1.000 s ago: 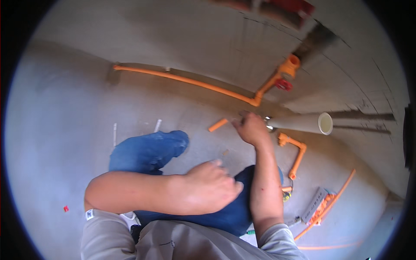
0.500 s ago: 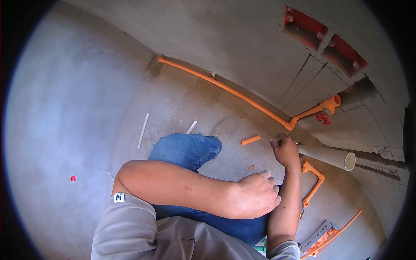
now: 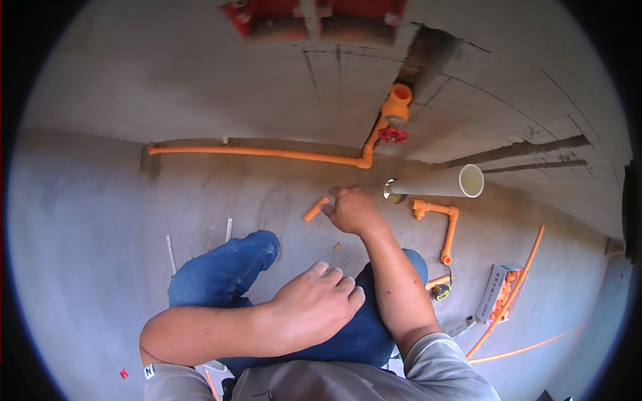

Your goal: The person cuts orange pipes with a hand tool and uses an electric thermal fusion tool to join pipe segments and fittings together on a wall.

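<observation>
My right hand (image 3: 352, 212) reaches low over the floor, thumb and forefinger apart, and I see nothing held in it. Close by its thumb lies a short piece of orange pipe (image 3: 315, 209); I cannot tell if they touch. Above my bent leg, my left hand (image 3: 319, 304) has its fingers curled downward, with the back of the hand up. Its palm and whatever may be in it are hidden. To the right of my right hand, a wide white pipe (image 3: 431, 184) rises from the floor. A small orange scrap (image 3: 336, 247) lies between the hands.
Along the wall base runs a long orange pipe (image 3: 254, 152), turning up to a valve with a red handwheel (image 3: 393, 136). On the right are a jointed orange pipe assembly (image 3: 451, 230), a tape measure (image 3: 441, 291) and a box of orange fittings (image 3: 493, 294) with a pipe across it.
The view has swung right, so the wall and pipes sit further left. My right hand has come nearer the short orange pipe. My left hand's fingers have loosened slightly.
</observation>
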